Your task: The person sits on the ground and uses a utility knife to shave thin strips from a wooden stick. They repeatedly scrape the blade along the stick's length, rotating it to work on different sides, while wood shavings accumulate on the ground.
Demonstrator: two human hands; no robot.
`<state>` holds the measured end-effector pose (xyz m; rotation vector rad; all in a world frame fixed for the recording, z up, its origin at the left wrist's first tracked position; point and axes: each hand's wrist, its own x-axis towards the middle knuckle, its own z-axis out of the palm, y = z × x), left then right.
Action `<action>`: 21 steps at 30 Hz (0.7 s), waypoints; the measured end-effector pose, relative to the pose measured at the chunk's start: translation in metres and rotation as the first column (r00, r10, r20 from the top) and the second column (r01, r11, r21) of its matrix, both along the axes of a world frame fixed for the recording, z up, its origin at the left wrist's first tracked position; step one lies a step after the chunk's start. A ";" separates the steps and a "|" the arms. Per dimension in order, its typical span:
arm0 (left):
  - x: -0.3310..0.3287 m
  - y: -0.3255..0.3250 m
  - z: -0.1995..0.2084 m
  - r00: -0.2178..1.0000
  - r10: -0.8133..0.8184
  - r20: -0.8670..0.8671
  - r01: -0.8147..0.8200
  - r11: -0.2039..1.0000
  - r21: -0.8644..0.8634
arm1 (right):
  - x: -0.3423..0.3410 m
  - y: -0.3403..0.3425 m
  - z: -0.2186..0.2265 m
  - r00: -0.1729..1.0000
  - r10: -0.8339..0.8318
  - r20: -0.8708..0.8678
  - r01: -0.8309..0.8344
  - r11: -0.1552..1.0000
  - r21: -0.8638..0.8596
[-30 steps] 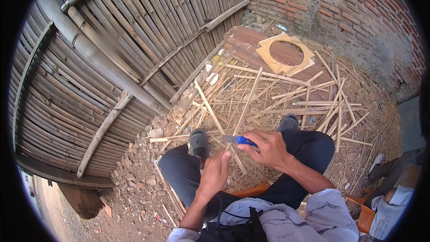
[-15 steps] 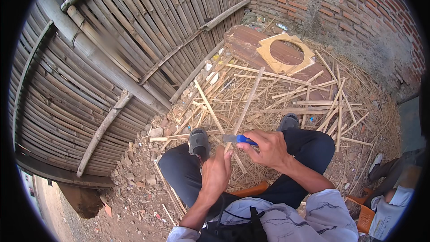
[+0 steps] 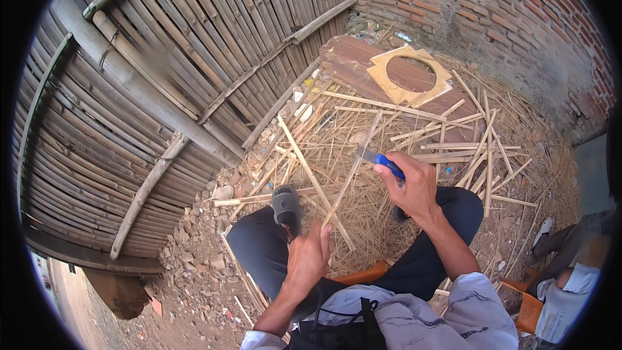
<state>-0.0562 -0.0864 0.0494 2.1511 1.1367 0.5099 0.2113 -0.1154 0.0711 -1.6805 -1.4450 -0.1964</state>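
My left hand is closed on the near end of a thin bamboo strip, which slants up and away from me to the right. In my right hand is a blue-handled knife, its blade pointing left near the strip's far part; I cannot tell whether blade and strip touch. Another pale bamboo strip lies crosswise beneath the held one. Straw-like shavings cover the ground between my feet.
Several cut strips are piled at the right. Beyond lies a brown board with a cardboard piece with a round hole. A bamboo fence and a brick wall border the spot. Another person's leg shows at right.
My right hand has moved the knife away from my left hand, up and to the right along the strip. The strip's far end has dipped slightly. My left hand stays nearly in place.
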 end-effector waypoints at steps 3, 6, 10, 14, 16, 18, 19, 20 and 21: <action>-0.006 0.003 -0.001 0.999 -0.026 -0.018 0.027 0.999 0.018 | -0.001 -0.003 0.000 1.000 -0.009 0.007 0.009 1.000 0.002; -0.014 0.008 0.002 0.998 -0.059 -0.025 0.059 0.998 0.012 | -0.001 -0.005 0.004 0.999 -0.003 0.037 0.002 1.000 0.006; -0.034 0.006 -0.003 0.991 -0.119 -0.054 0.118 0.993 -0.020 | 0.027 -0.001 0.008 0.982 -0.187 -0.027 0.188 0.978 0.086; -0.051 0.003 0.001 0.997 -0.081 0.018 0.082 0.992 -0.092 | 0.048 -0.007 0.024 0.941 -0.321 -0.108 0.330 0.941 0.079; -0.057 0.010 0.000 0.997 -0.062 0.046 0.067 0.992 -0.109 | 0.043 -0.008 0.024 0.949 -0.290 -0.125 0.298 0.953 0.049; -0.064 0.017 -0.009 0.985 -0.090 0.145 0.120 0.971 -0.208 | 0.034 -0.006 0.015 0.967 -0.209 -0.143 0.219 0.974 0.060; -0.066 0.020 -0.012 0.976 -0.100 0.196 0.149 0.956 -0.254 | 0.030 -0.005 0.011 0.974 -0.168 -0.152 0.179 0.982 0.065; -0.068 0.022 -0.013 0.970 -0.081 0.230 0.161 0.922 -0.352 | 0.025 -0.004 0.011 0.978 -0.131 -0.164 0.139 0.990 0.040; -0.069 0.025 -0.013 0.963 -0.060 0.262 0.176 0.878 -0.445 | 0.020 -0.004 0.010 0.984 -0.082 -0.158 0.087 0.996 0.025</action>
